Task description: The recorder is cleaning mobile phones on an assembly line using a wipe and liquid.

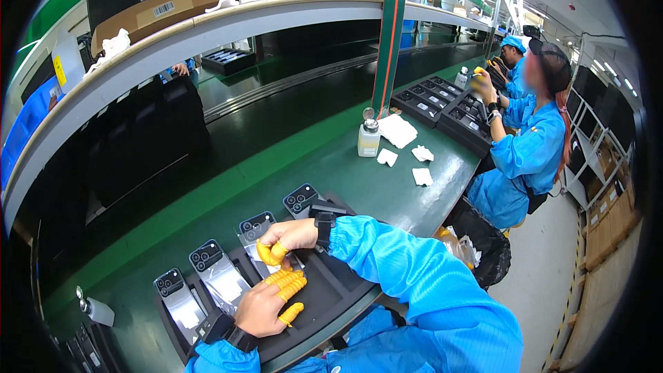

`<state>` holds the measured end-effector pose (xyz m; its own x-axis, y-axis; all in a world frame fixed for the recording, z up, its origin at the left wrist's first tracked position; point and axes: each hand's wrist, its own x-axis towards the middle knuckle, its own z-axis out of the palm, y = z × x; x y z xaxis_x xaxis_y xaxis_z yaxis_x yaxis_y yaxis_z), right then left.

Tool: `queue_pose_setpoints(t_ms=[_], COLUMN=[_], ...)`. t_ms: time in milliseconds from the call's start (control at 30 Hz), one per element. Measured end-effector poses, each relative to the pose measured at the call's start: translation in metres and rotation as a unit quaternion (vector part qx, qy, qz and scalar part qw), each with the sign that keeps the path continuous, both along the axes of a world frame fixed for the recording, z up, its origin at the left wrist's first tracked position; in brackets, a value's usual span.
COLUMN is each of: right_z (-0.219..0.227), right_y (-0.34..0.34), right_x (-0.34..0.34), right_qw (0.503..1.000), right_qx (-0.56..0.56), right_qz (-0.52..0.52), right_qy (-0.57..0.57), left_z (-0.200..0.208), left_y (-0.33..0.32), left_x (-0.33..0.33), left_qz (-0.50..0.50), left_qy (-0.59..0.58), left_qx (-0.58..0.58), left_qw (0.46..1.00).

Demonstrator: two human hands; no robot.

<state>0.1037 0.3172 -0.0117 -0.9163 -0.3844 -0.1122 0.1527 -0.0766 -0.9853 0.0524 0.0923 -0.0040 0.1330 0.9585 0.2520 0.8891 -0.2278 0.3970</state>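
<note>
Several smartphones with triple rear cameras and clear film stand in a row in a black tray (321,304), among them one phone (185,304) on the left and another phone (224,280) beside it. My left hand (266,307) wears yellow finger cots; its fingers stretch over the tray with the thumb apart, by the lower end of a third phone (254,226). Above that phone, my right hand (293,236) is closed, its yellow-tipped fingers pressed together. What they pinch, if anything, is hidden. A further phone (300,197) lies just beyond my right wrist.
A pump bottle (369,137) and white wipes (398,130) sit on the green bench; a second bottle (99,309) stands at lower left. A co-worker (528,152) works to the right near black trays (431,99). A bin bag (494,255) hangs beside the bench. A shelf (297,7) spans overhead.
</note>
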Motion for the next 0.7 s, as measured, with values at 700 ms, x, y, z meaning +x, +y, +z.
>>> queue_pose_setpoints(t_ms=[700], right_z=[-0.011], right_y=[-0.002], right_x=[-0.006], right_qw=[1.0], right_qx=[-0.017], right_qz=[-0.001], right_qy=[0.017], left_z=[-0.002], left_y=[-0.003], left_x=[0.0], left_qz=[0.004], left_qy=[-0.008], left_qx=[-0.009], left_qw=[1.0])
